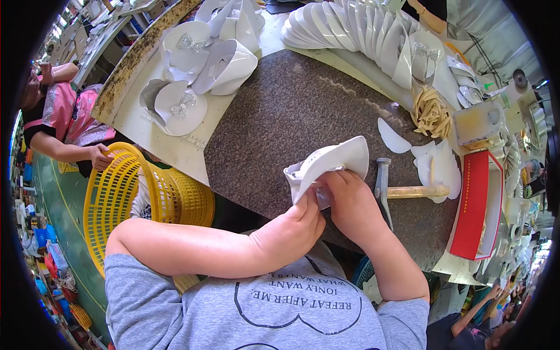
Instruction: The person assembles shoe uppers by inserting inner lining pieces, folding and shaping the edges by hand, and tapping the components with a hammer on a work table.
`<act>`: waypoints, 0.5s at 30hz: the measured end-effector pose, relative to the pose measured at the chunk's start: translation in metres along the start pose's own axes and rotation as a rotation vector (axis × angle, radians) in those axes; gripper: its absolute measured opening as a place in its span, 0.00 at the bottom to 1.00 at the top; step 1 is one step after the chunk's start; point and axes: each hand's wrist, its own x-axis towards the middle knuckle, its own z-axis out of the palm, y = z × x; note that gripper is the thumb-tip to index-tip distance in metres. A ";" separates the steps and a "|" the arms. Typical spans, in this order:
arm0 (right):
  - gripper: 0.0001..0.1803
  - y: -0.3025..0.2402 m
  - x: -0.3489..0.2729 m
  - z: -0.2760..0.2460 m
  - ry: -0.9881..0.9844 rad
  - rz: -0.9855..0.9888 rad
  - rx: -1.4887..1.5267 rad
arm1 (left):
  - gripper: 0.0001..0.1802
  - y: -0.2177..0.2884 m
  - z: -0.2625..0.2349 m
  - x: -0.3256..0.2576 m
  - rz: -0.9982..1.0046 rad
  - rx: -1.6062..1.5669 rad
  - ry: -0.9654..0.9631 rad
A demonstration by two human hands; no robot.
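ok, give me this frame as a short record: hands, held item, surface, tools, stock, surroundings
left hand: fingers on near edge of curved white piece
right hand: fingers on the same piece, its right side
surface: dark speckled slab
tool: wood-handled hammer, lying right of right hand
stock: row of white pieces, far side; white pieces with silver bows, far left
right side: tan bundle, red box
left side: yellow basket, co-worker's hand at its rim
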 end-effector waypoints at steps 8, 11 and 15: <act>0.15 -0.002 -0.025 0.026 0.170 -0.213 -0.371 | 0.16 0.018 0.015 0.003 -0.046 0.333 0.002; 0.16 -0.003 -0.037 0.029 0.186 -0.119 -0.261 | 0.15 0.021 0.019 -0.002 0.026 0.328 0.030; 0.15 -0.001 -0.031 0.031 0.224 -0.019 -0.256 | 0.16 0.011 0.014 0.001 0.083 0.257 -0.008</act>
